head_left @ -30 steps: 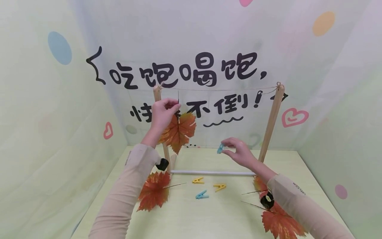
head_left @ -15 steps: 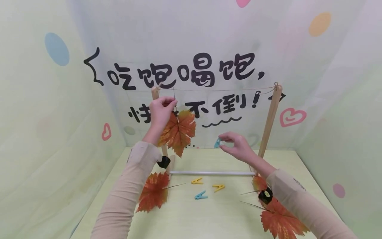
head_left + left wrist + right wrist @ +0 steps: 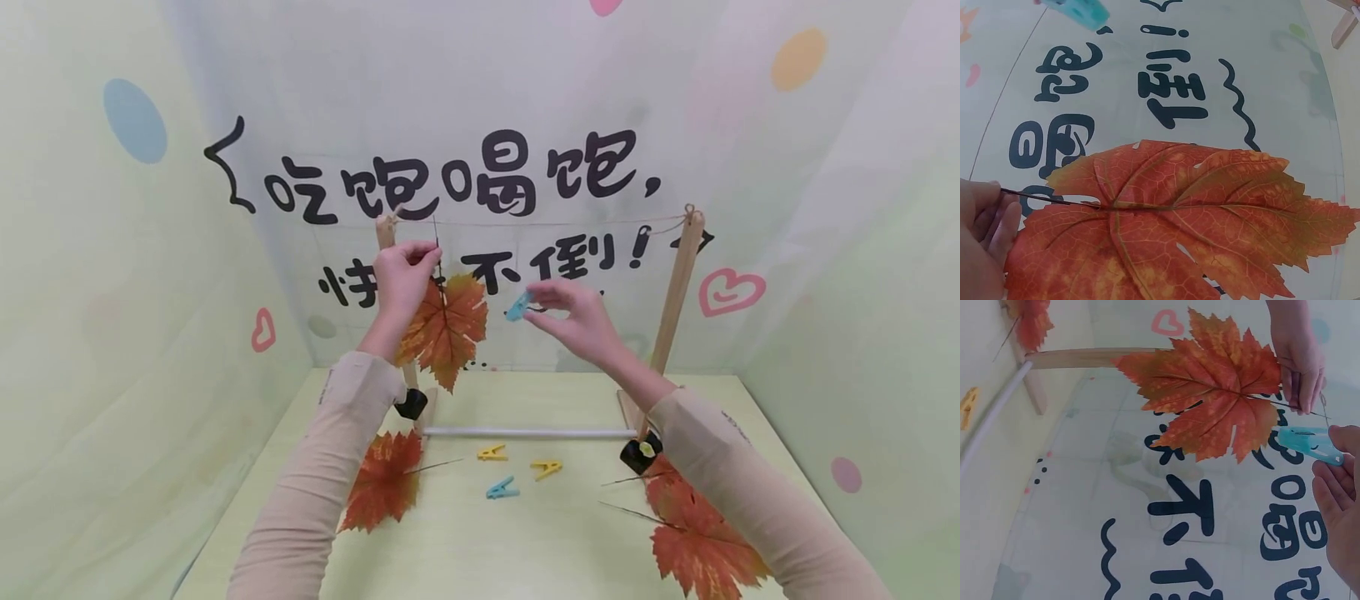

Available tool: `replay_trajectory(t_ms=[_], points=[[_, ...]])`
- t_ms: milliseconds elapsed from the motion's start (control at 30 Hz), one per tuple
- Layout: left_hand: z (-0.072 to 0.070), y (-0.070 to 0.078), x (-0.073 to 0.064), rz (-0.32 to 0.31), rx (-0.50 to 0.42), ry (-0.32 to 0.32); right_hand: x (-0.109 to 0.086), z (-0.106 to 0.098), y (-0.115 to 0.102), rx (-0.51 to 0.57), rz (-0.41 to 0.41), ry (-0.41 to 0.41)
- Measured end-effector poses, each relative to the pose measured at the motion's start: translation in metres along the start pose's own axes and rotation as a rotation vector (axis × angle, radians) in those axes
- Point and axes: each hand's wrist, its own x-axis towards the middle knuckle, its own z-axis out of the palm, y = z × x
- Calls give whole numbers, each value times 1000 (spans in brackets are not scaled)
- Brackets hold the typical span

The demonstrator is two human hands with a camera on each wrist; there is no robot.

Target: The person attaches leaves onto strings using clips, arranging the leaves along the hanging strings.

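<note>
My left hand (image 3: 402,279) pinches the dark stem of an orange-red artificial maple leaf (image 3: 447,329). The leaf hangs blade down, its stem tip up at the thin string (image 3: 517,223) near the left post. In the left wrist view the leaf (image 3: 1166,212) fills the lower half, and the fingers (image 3: 985,212) hold the stem's end. Between thumb and fingers my right hand (image 3: 577,321) pinches a light blue clothespin (image 3: 517,307), right of the leaf and below the string. The right wrist view shows this clothespin (image 3: 1311,445) close to the stem, apart from it.
The string runs between two wooden posts (image 3: 678,308), with a white rod (image 3: 525,432) low between them. Two yellow clothespins (image 3: 492,452) and a blue clothespin (image 3: 502,488) lie on the table (image 3: 480,550). One maple leaf (image 3: 386,483) lies left; more leaves (image 3: 705,542) lie right.
My right hand has risen and moved left with the blue clothespin, closer to the leaf. My left hand has shifted slightly left and up, bringing the stem tip to the string.
</note>
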Motion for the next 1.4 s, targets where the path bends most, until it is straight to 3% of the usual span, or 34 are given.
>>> replay_trajectory(t_ms=[200, 567, 967, 1200, 1400], points=[[0, 0, 0, -18, 5, -6, 16, 1, -23, 1, -6, 19], [0, 1, -2, -26, 2, -26, 49, 7, 1, 25, -44, 79], [-1, 2, 1, -11, 20, -21, 78, 17, -4, 44, -69, 184], [-1, 3, 3, -5, 21, -10, 88, 26, -10, 44, -130, 267], [-1, 3, 2, -9, 35, -14, 98, 32, -10, 95, -81, 327]])
